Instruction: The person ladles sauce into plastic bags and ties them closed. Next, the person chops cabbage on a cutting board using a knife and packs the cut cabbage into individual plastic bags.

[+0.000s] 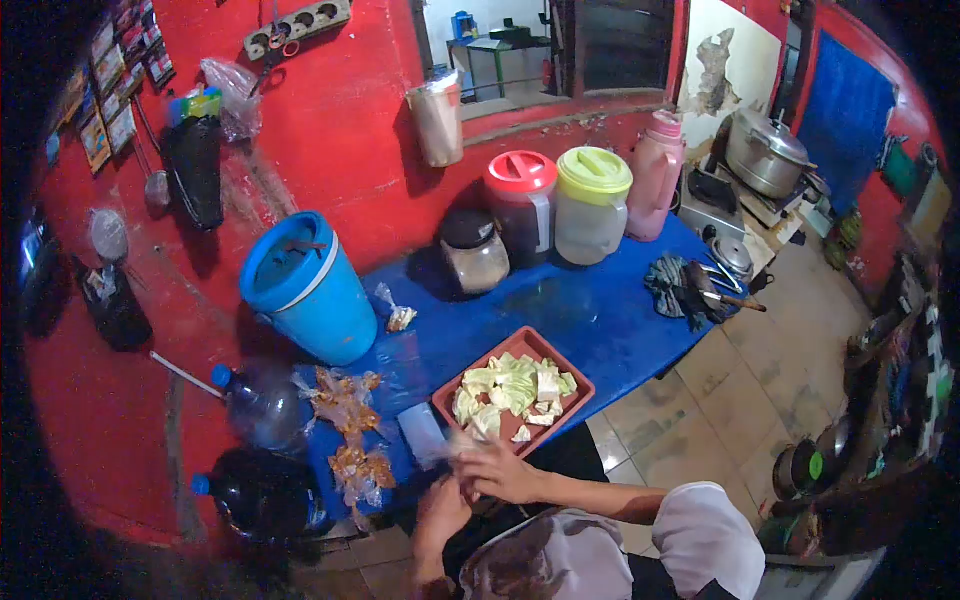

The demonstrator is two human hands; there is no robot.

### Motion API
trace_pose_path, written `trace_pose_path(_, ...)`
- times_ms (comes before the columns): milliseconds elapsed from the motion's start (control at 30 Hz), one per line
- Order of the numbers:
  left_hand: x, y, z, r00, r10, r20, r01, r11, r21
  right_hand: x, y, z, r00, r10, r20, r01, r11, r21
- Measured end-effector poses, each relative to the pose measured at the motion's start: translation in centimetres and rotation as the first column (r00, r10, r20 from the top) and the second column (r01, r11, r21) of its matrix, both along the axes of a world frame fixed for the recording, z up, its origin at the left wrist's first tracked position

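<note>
My right hand (497, 472) and my left hand (443, 510) meet at the table's front edge, fingers closed together. Between them is a thin, see-through piece that looks like a clear plastic bag (436, 455); motion blurs it and the fingers partly hide it. Just beyond the hands lies a flat, whitish translucent stack (421, 428). A reddish-brown tray (572, 408) sits close to my right hand, holding cut pale-green cabbage (515, 384). Left of the stack, knotted clear bags of orange-brown food (360, 473) rest on the table.
The blue table (640, 335) carries a blue bucket (318, 300), a dark-lidded jar (478, 262), a red-lidded pitcher (522, 205), a yellow-lidded pitcher (590, 215) and a pink flask (655, 180). A cloth (675, 290) lies at the right end. Large bottles (262, 410) stand at left.
</note>
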State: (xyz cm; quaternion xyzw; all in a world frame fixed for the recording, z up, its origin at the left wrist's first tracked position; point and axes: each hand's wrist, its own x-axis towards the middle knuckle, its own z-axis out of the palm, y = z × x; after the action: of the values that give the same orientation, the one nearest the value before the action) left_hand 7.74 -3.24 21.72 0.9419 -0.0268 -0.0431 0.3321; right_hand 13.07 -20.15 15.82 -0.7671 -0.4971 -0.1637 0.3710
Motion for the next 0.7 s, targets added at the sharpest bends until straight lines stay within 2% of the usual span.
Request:
trace_pose_path(33,0.0,-0.4,1.7,0.97,-0.111,-0.215,0.15,0.973,0.174,-0.2,0.0,0.7,1.0,0.007,0.001,-0.007,1.0,0.002)
trace_pose_path(67,-0.2,-1.1,3.0,0.977,-0.091,-0.193,0.138,0.96,0.244,-0.5,-0.1,1.5,0.944,0.16,-0.288,-0.128,0.984,0.127)
trace_pose_path(100,-0.2,-1.3,2.8,0.978,-0.087,-0.191,0.133,0.961,0.244,-0.6,-0.1,2.0,0.785,0.323,-0.529,-0.201,0.94,0.276)
trace_pose_path(133,-0.3,-1.4,2.3,0.999,-0.034,0.025,0.031,0.993,0.112,-0.7,0.2,1.8,0.87,0.244,-0.429,-0.044,0.904,0.426)
trace_pose_path(167,-0.5,-1.4,1.6,0.972,0.051,0.229,-0.043,0.998,-0.041,-0.7,0.3,1.2,0.869,0.246,-0.43,-0.046,0.904,0.425)
trace_pose_path(200,-0.5,-1.5,1.1,0.915,0.081,0.395,-0.041,0.993,-0.108,-0.6,0.5,1.6,0.6,0.298,-0.742,0.13,0.879,0.459)
trace_pose_path(233,-0.5,-1.3,0.6,0.915,0.085,0.393,-0.046,0.993,-0.109,-0.5,0.6,1.9,0.223,0.355,-0.908,0.304,0.86,0.411)
trace_pose_path(267,-0.6,-1.0,0.2,0.843,-0.006,0.539,0.029,0.999,-0.034,-0.8,0.3,2.3,0.086,0.429,-0.899,0.329,0.84,0.432)
trace_pose_path(300,-0.6,-0.8,0.2,0.741,-0.102,0.664,0.091,0.995,0.051,-0.6,0.3,2.6,0.08,0.429,-0.9,0.327,0.841,0.43)
trace_pose_path(333,-0.6,-0.5,0.3,0.743,-0.095,0.663,0.084,0.995,0.049,-0.5,0.5,2.7,0.029,0.461,-0.887,0.323,0.835,0.445)
trace_pose_path(367,-0.8,-0.1,0.4,0.737,-0.124,0.664,0.162,0.987,0.005,-0.6,0.8,2.7,-0.027,0.491,-0.871,0.32,0.829,0.458)
trace_pose_path(400,-1.0,0.2,0.4,0.73,-0.151,0.667,0.236,0.971,-0.039,-0.7,1.0,2.6,-0.01,0.476,-0.88,0.325,0.833,0.447)
trace_pose_path(433,-1.2,0.2,0.4,0.734,-0.138,0.665,0.223,0.974,-0.044,-0.9,1.2,2.3,-0.02,0.471,-0.882,0.316,0.84,0.442)
trace_pose_path(500,-1.8,0.4,0.5,0.865,0.011,0.502,0.124,0.964,-0.234,-1.5,1.7,2.4,0.378,0.297,-0.877,0.278,0.867,0.414)
trace_pose_path(533,-1.9,0.1,0.7,0.849,0.127,0.513,0.018,0.963,-0.268,-1.5,1.0,3.1,0.101,0.138,-0.985,0.242,0.957,0.158)
trace_pose_path(567,-2.0,0.2,0.7,0.852,0.149,0.503,-0.006,0.961,-0.275,-1.8,1.0,3.7,0.087,0.133,-0.987,0.223,0.963,0.149)
trace_pose_path(633,-2.5,0.4,0.1,0.812,0.296,0.503,-0.17,0.945,-0.281,-2.7,1.3,5.6,0.327,0.089,-0.941,0.223,0.96,0.169)
trace_pose_path(700,-2.7,-0.3,-1.3,0.772,0.355,0.527,-0.2,0.923,-0.328,-2.7,1.7,4.5,0.585,-0.023,-0.81,0.247,0.957,0.151)
